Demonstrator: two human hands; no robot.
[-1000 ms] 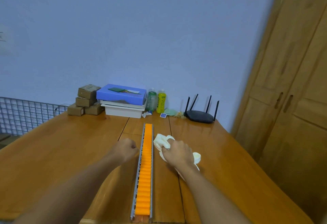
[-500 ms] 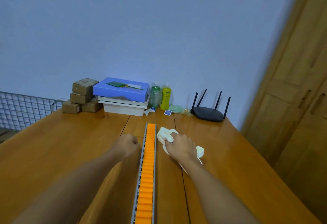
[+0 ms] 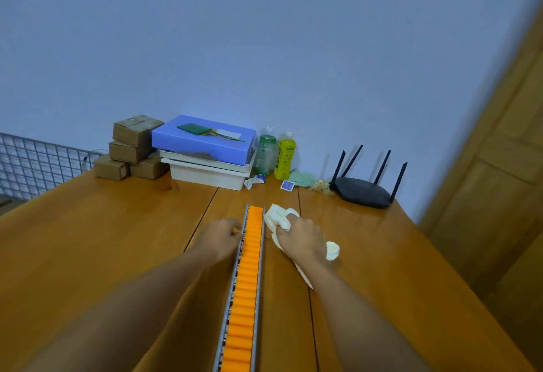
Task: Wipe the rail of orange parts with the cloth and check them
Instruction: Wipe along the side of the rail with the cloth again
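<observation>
Beside the far end of the rail [image 3: 241,289], the left hand [image 3: 219,236], clenched, is steadying it while the right hand [image 3: 302,238] is gripping the bunched cloth [image 3: 276,217] for wiping.

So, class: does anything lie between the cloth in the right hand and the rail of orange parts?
Nothing visible does. The cloth, gripped by the right hand, sits directly beside the rail, with no object between them.

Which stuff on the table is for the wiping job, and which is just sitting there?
For the job: rail of orange parts, cloth, right hand gripping it, left hand beside the rail.

Just lying about: router, two bottles, blue box on white trays, cardboard boxes.
</observation>
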